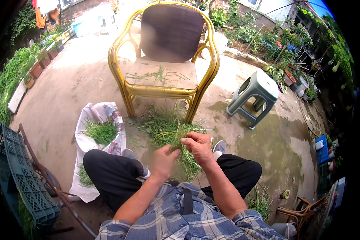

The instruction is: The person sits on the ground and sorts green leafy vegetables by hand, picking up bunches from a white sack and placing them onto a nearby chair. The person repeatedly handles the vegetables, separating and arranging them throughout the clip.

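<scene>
My left hand [165, 160], slightly blurred, grips a small bunch of thin green stalks [177, 141] between thumb and fingers. Close on its right, my right hand [199, 146] pinches at the same bunch with thumb and forefinger. Beneath and beyond both hands, a loose heap of long green stalks and leaves [159, 127] lies on the concrete floor between my feet. To the left, a white printed sack [79, 132] lies on the floor with a bundle of green stalks [101, 132] on it and more greenery lower down, partly hidden by my knee.
A yellow-framed chair [124, 87] with scattered stalks on its seat stands ahead. A grey plastic stool [265, 84] is at the right. Green plastic crates [33, 186] and a rusty metal bar [45, 175] stand at the left. More stalks [260, 201] lie near my right hip.
</scene>
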Action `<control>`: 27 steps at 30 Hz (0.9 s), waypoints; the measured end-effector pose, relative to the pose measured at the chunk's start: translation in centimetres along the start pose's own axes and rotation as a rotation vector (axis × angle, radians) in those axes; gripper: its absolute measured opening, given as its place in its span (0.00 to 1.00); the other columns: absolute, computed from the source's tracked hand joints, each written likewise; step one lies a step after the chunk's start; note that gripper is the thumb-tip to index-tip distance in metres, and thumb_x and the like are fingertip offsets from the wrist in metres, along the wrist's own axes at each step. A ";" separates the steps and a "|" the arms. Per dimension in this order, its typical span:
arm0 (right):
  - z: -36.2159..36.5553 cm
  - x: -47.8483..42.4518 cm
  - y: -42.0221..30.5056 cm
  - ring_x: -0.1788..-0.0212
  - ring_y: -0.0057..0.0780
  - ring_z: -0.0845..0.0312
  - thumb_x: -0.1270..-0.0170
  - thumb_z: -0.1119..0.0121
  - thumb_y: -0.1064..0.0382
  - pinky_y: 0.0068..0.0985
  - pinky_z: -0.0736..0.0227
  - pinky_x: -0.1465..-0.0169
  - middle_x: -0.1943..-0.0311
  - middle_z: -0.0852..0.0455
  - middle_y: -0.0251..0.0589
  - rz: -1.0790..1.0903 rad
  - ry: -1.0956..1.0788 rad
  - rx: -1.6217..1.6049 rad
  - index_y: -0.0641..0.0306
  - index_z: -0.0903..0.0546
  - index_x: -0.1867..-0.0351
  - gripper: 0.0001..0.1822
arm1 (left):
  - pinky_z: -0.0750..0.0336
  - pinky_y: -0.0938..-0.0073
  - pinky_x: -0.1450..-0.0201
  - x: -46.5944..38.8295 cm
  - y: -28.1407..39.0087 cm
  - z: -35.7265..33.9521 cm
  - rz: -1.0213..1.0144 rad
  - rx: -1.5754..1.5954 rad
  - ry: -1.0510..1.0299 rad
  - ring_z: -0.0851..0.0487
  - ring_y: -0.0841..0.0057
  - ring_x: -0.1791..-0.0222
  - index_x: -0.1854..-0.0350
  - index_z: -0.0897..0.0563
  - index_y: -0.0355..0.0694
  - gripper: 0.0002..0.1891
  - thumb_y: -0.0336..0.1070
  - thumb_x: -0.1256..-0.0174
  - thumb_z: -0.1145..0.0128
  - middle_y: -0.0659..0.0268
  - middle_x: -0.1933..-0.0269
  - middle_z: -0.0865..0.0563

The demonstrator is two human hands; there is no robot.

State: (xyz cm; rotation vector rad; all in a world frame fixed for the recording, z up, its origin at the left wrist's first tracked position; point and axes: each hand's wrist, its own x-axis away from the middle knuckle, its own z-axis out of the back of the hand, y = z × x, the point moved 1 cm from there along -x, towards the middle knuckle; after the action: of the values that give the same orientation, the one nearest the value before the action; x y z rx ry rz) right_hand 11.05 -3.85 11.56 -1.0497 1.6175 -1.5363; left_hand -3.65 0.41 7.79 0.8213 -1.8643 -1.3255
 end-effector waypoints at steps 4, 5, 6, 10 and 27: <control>-0.4 0.5 -0.4 0.76 0.13 0.31 0.44 0.37 0.68 0.19 0.36 0.73 0.80 0.21 0.28 0.027 -0.025 0.115 0.71 0.16 0.71 0.06 | 0.30 0.84 0.68 0.1 0.1 -0.2 -0.024 0.072 -0.044 0.23 0.90 0.69 0.55 0.16 0.36 0.09 0.32 0.35 0.38 0.73 0.65 0.15; -0.6 0.6 -0.6 0.76 0.14 0.30 0.44 0.37 0.68 0.19 0.35 0.72 0.80 0.20 0.29 0.043 -0.026 0.153 0.71 0.16 0.71 0.06 | 0.31 0.86 0.71 0.1 0.3 -0.5 -0.023 0.121 -0.047 0.23 0.91 0.70 0.56 0.16 0.37 0.08 0.33 0.35 0.38 0.73 0.66 0.15; -0.6 0.6 -0.3 0.76 0.14 0.29 0.44 0.38 0.68 0.19 0.34 0.72 0.80 0.20 0.30 0.049 -0.029 0.177 0.71 0.16 0.71 0.06 | 0.33 0.88 0.75 0.2 0.4 -0.7 -0.024 0.168 -0.051 0.23 0.92 0.72 0.57 0.16 0.39 0.07 0.34 0.35 0.37 0.74 0.66 0.15; -0.6 0.6 0.0 0.77 0.14 0.30 0.43 0.40 0.69 0.19 0.35 0.73 0.81 0.20 0.30 0.047 -0.024 0.219 0.72 0.16 0.68 0.07 | 0.29 0.84 0.71 -0.4 -1.0 -0.5 0.008 0.372 -0.024 0.21 0.90 0.68 0.56 0.17 0.40 0.07 0.33 0.33 0.40 0.72 0.63 0.14; 5.1 -0.7 -2.7 0.82 0.14 0.35 0.41 0.36 0.68 0.16 0.43 0.78 0.81 0.24 0.28 0.079 0.289 -0.244 0.69 0.16 0.68 0.05 | 0.31 0.71 0.72 -3.9 -1.8 9.2 0.007 0.649 0.525 0.25 0.77 0.74 0.61 0.27 0.44 0.07 0.40 0.27 0.53 0.66 0.66 0.18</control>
State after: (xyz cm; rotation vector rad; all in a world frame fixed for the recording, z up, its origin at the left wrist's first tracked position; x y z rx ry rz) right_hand 16.19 -5.56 13.75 -0.9053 2.0621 -1.5192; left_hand -8.86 7.81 3.19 1.3321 -1.8456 -0.4011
